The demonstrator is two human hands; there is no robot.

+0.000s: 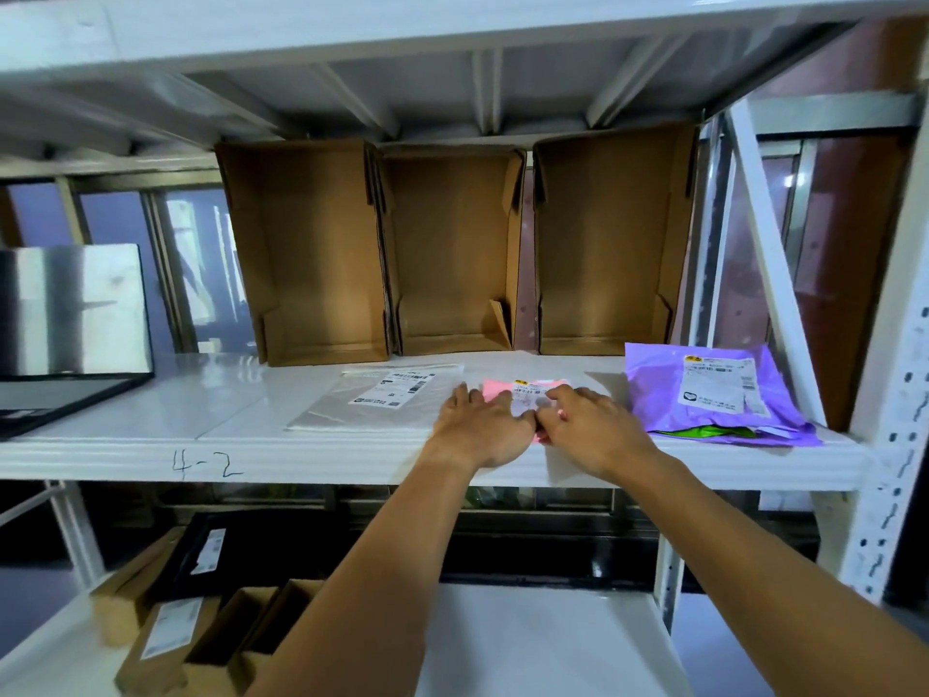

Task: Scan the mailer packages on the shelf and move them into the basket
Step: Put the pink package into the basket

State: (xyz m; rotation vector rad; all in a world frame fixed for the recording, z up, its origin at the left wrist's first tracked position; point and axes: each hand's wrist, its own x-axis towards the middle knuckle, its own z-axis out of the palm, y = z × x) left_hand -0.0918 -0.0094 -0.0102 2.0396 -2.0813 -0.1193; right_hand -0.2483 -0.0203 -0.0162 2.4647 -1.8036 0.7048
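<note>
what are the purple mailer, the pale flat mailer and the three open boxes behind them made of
The purple mailer looks like thin plastic film: slightly glossy, creased and puckered. The pale flat mailer seems to be translucent, frosted plastic film, with a soft sheen, though coated paper is possible. The three open boxes look like brown corrugated cardboard: matte, with folded flaps.

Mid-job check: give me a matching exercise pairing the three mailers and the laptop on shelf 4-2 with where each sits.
Things:
1 pink mailer
2 purple mailer
3 clear mailer
4 laptop

Places:
A far left end of the shelf
B under the left hand and right hand
C right end of the shelf
D flat, just left of the left hand

Pairs: 1-B, 2-C, 3-D, 4-A
</note>
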